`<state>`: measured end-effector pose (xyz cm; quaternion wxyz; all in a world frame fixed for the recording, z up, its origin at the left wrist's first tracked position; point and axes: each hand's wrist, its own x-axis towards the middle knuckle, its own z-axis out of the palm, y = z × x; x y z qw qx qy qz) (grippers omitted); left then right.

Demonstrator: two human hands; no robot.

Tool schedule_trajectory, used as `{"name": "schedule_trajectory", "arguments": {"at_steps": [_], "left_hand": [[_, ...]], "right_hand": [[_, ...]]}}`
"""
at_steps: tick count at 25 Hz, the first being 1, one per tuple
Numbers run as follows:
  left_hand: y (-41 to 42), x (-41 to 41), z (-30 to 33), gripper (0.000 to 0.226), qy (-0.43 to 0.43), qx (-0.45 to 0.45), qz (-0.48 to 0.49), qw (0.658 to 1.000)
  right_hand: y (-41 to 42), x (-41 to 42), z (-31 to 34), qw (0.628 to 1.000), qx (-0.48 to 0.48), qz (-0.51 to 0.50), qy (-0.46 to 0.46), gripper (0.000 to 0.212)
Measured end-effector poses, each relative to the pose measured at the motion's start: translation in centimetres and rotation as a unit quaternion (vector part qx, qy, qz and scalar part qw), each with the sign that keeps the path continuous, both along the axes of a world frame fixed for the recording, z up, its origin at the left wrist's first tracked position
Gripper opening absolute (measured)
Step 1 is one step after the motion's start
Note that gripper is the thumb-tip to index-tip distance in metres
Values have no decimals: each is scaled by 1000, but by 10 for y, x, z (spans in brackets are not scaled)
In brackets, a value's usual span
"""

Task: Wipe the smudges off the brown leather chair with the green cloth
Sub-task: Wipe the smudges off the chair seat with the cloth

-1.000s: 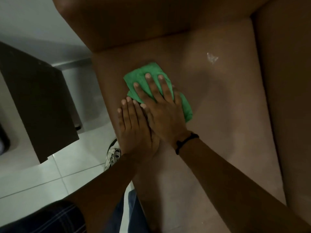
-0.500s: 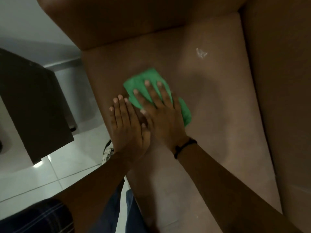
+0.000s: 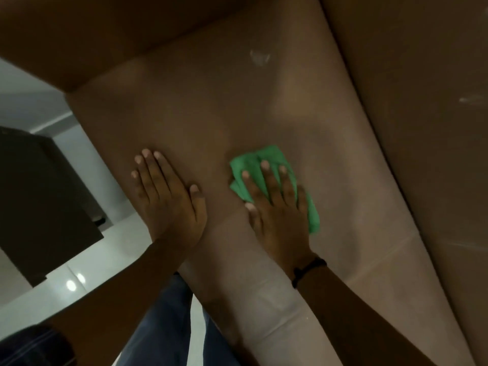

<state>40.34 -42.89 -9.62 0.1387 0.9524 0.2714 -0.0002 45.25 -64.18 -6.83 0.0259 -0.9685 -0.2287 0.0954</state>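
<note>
The brown leather chair (image 3: 206, 107) fills most of the head view, its seat cushion facing me. A folded green cloth (image 3: 266, 157) lies on the middle of the seat. My right hand (image 3: 274, 204) presses flat on the cloth, fingers spread over it, a dark band on the wrist. My left hand (image 3: 166, 196) rests flat on the bare seat near its left edge, palm down, holding nothing. A whitish smudge (image 3: 260, 58) shows on the seat far above the cloth. Another pale streak (image 3: 471, 99) marks the right-hand cushion.
A dark cabinet or table (image 3: 39, 196) stands to the left of the chair over a glossy white tiled floor (image 3: 87, 262). My leg in blue jeans (image 3: 163, 326) is at the chair's front edge. A grey wall (image 3: 23, 88) runs behind.
My right hand has slid the green cloth rightward across the seat, away from my left hand. The two hands, touching before, are now apart. The view has shifted closer to the seat.
</note>
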Motion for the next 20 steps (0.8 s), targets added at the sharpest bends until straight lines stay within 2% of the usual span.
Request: {"name": "schedule_trajectory", "arguments": {"at_steps": [4,6,9,10,12,14,15,18,20], "left_hand": [[-2,10,16,86,18,-27,-13,999],[-1,22,11,84,10,-6,-43,999],[-4,42,-2,82,-2,22,-89,996],[-4,48,-2,82,-3,21,-104,994],[-5,61,2,81,5,25,-130,991],[-2,86,11,80,4,27,-147,989],[0,104,12,80,-8,32,-154,988],[4,153,-2,81,-32,68,-149,986],[5,165,-7,81,-36,79,-152,985]], "right_hand": [[-19,36,12,970,21,-240,10,62],[-1,62,4,977,18,-210,0,60],[-15,40,-9,997,-1,-70,-15,60],[-33,24,-7,997,-14,-78,-7,60],[-64,14,6,982,-11,-189,19,62],[-64,44,12,959,3,-283,18,62],[-50,70,12,956,18,-293,3,62],[-12,128,-5,985,16,-167,-44,60],[-20,122,-14,989,-4,-131,-65,60]]}}
